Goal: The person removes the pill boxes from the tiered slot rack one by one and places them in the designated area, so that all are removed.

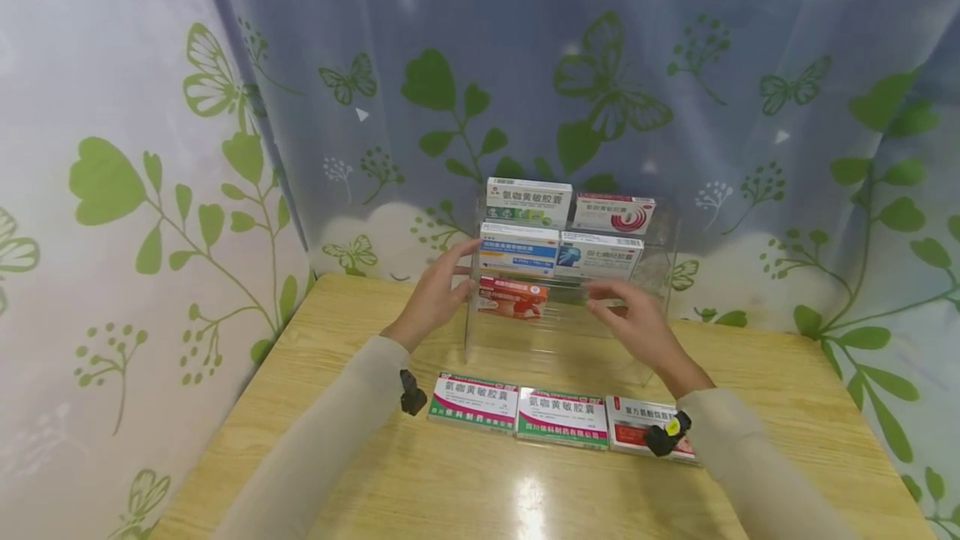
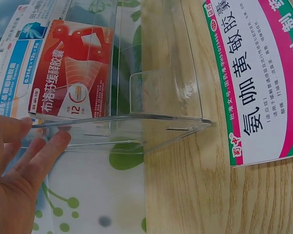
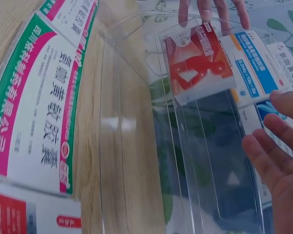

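A clear acrylic tiered rack [image 1: 570, 338] stands on the table with several medicine boxes on it. My left hand [image 1: 437, 294] is at its left side, fingers extended by the clear side panel [image 2: 132, 117]. Closest to that hand are the red-orange box [image 2: 78, 70] on the lowest filled tier and the blue-and-white box [image 1: 519, 248] above it. In front of the rack's right half, my right hand [image 1: 637, 325] holds nothing, its fingers loosely bent. It is just below the white box with a blue picture [image 1: 600, 257]. Whether either hand touches the rack, I cannot tell.
On the top tier sit a green-and-white box [image 1: 528, 202] and a red-and-white box [image 1: 613, 213]. Before the rack, two pink-and-green boxes [image 1: 474, 402] and a white-and-red box [image 1: 630, 425] lie in a row on the wooden table [image 1: 420, 482]. Behind hangs a patterned curtain [image 1: 495, 40].
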Motion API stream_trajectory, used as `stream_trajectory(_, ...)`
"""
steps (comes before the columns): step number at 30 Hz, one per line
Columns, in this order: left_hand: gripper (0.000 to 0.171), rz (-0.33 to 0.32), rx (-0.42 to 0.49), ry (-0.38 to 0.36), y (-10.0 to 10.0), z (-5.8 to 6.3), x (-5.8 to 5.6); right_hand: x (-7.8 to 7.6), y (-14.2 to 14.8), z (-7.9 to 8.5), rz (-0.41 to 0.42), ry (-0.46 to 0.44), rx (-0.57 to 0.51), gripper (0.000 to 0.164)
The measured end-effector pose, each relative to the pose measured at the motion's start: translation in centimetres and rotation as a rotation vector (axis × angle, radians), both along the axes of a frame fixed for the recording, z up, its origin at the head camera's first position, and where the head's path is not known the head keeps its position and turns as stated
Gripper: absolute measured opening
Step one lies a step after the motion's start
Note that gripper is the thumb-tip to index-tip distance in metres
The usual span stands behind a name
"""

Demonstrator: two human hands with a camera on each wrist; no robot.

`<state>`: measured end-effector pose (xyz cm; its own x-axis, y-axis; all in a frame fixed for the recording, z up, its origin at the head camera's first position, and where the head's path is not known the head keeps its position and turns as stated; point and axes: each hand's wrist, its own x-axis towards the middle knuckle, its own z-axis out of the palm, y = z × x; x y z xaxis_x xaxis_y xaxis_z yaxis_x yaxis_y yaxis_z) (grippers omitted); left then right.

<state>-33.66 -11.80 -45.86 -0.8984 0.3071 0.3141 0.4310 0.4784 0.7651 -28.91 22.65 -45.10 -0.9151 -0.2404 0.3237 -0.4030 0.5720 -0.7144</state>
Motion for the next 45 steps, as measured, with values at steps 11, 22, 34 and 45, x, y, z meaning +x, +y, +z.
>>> stream_trajectory(11,0.070,-0.002,0.014,-0.024,0.1,0.2,0.3,-1.4,-3.7,-0.2,0.035,-0.003,-0.001,0.040)
stream_trajectory(22,0.070,0.007,0.024,-0.039,0.2,0.2,0.3,-2.0,-6.1,-1.3,0.065,-0.091,0.009,0.043)
stream_trajectory(34,0.071,0.005,0.009,-0.011,0.1,0.1,0.1,-2.2,-7.1,-1.7,0.002,-0.019,0.009,0.032)
stream_trajectory(45,0.070,0.001,0.013,-0.012,0.0,-0.2,-0.1,-1.8,-5.1,0.1,-0.042,-0.007,-0.042,0.032)
